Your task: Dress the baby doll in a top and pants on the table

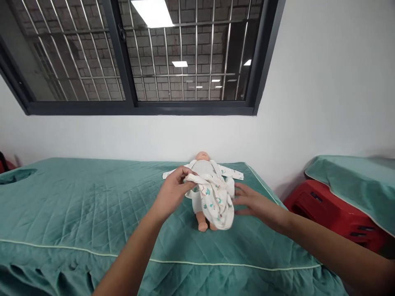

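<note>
Patterned garment (217,201) hangs from pinching left fingers (186,187).

We see a white baby garment (219,201) scattered with small teal and reddish motifs, a peach-and-white baby doll (203,156), and a green, diamond-quilted bedspread (77,213) lined with pale piping (173,261). We also see a red plastic stool (336,211), white wall (324,82), dark grey window frame (197,111) and grey-brown brickwork (189,45).
</note>
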`<action>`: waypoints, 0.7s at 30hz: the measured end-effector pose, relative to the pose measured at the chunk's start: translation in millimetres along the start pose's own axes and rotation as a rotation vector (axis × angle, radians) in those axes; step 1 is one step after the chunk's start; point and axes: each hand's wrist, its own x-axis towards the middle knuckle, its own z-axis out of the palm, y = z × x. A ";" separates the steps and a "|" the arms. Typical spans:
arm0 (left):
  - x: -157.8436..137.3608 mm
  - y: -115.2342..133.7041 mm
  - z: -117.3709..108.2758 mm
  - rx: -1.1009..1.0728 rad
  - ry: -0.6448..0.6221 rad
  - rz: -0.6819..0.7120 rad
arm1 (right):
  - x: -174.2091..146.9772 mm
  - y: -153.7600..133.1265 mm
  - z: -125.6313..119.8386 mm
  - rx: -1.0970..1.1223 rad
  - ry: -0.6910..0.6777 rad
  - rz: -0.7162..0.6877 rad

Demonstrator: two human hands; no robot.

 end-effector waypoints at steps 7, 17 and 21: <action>5.2 36.6 8.2 0.029 -0.104 0.100 | -16.5 -61.6 30.6 -0.489 -0.019 -0.467; 6.2 67.6 -19.8 0.068 -0.193 0.150 | -6.6 -110.7 39.3 -0.809 0.157 -0.647; 10.3 76.9 -27.0 0.035 -0.079 0.252 | -6.0 -130.9 40.5 -0.672 0.072 -0.548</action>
